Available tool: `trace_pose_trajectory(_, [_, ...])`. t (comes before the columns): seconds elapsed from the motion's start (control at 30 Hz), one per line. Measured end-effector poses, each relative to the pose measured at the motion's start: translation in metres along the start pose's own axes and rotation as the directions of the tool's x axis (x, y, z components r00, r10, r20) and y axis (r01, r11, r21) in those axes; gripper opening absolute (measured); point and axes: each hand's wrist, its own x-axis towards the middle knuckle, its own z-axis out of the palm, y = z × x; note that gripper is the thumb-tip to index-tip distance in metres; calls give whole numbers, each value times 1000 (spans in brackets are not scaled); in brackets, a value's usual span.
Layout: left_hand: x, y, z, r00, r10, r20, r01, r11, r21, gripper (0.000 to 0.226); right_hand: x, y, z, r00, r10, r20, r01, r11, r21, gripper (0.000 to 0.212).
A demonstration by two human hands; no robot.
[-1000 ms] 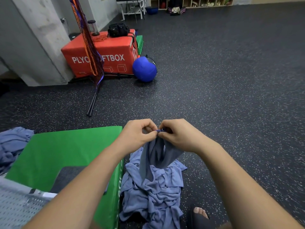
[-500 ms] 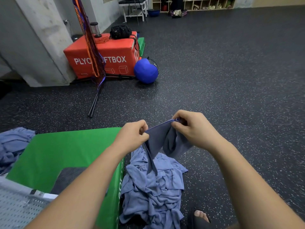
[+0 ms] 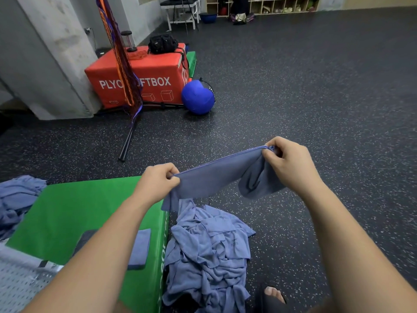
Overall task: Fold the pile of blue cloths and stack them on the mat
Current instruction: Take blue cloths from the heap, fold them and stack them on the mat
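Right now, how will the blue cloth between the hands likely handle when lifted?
Probably floppy: the blue cloth sags and bunches below the right hand. Likely light: pinches from it and the left hand alone carry it.

Speckled black rubber floor (image 3: 316, 98) carries a green mat (image 3: 74, 213) lower left, with crumpled blue cloths (image 3: 209, 249) heaped just beside it, bottom centre.

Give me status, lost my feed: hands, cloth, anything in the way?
Hands: left hand and right hand pinch top corners of blue cloth, spread above pile. One folded cloth on green mat. Nothing in the way.
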Motion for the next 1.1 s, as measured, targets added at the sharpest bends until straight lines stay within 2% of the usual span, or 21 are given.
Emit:
trace_pose_trajectory(0.2, [1,-13,-10,996,-78,44,79,997,-24,14,7,18,-1,994,92,-64,-93,996,-4,8])
trace_pose_trajectory(0.43, [1,-27,-16,991,-108,77,110,994,-27,12,9,30,0,984,169,-62,-170,985,-7,9])
trace_pose_trajectory(0.53, [1,-25,-13,990,-116,80,122,990,-72,9,8,29,6,984,174,-26,-175,984,-24,8])
trace_pose_trajectory(0.83, [-4,2,-13,984,-87,155,145,901,-409,12,6,34,21,977,209,40,-206,975,-81,8])
trace_pose_trajectory(1.0, [-6,12,-9,987,-119,107,152,910,-386,12,5,30,34,983,170,75,-165,984,-72,9])
trace_pose_trajectory(1.1, [-5,12,-6,979,-183,85,201,901,-384,16,1,22,41,982,141,122,-135,989,-61,20])
